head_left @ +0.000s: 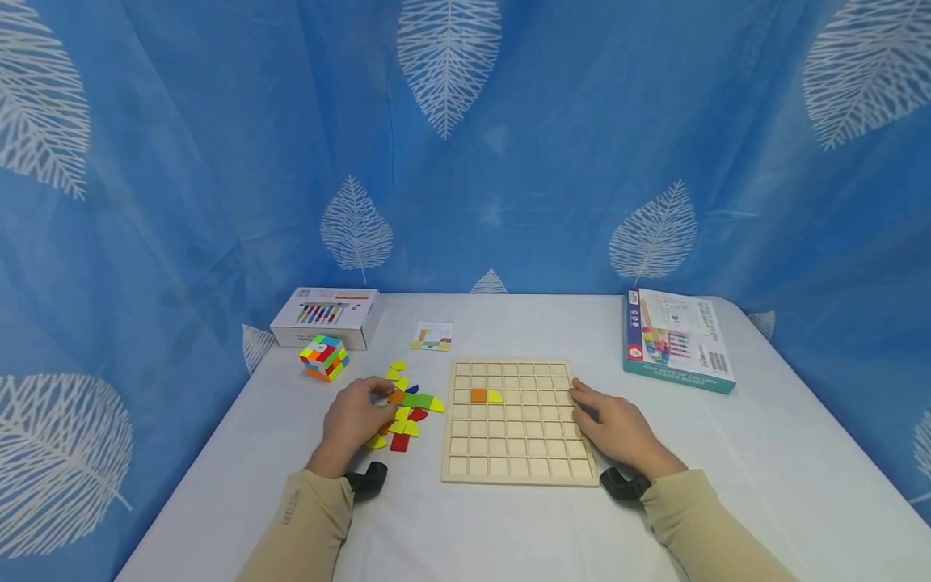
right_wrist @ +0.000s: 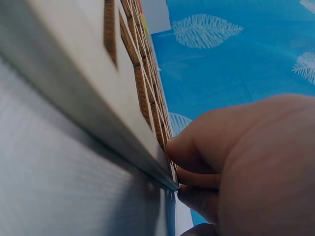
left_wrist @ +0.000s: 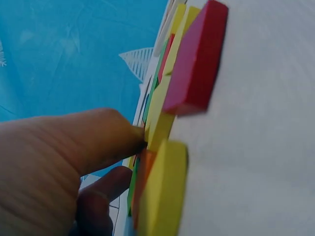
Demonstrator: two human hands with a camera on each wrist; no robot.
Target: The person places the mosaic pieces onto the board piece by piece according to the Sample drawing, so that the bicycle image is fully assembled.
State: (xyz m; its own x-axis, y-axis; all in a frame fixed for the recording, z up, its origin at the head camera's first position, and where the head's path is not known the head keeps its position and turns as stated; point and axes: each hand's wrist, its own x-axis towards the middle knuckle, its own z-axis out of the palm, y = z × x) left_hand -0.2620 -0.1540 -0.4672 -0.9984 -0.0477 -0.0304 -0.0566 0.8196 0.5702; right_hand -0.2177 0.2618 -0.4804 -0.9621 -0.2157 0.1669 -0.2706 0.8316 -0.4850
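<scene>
My left hand point(head_left: 352, 416) is over a loose pile of coloured tiles, its thumb and forefinger apart and touching the pile beside an orange tile point(head_left: 396, 397). In the left wrist view the thumb point(left_wrist: 113, 135) reaches the pile behind a yellow tile point(left_wrist: 165, 191) and a red tile point(left_wrist: 197, 64); the fingertips' contact is partly hidden. My right hand point(head_left: 618, 424) rests against the right edge of a wooden grid board point(head_left: 520, 478), thumb and fingers touching its rim. On the board lie an orange square point(head_left: 478, 395) and a yellow quarter-round tile point(head_left: 494, 396), side by side.
Behind the pile stand a puzzle cube point(head_left: 324, 357) and a white box point(head_left: 320, 331). A small pattern card point(head_left: 432, 335) lies beyond the board. At the right back is a flat printed box point(head_left: 678, 339). A blue leaf-patterned curtain point(head_left: 509, 202) hangs behind the table.
</scene>
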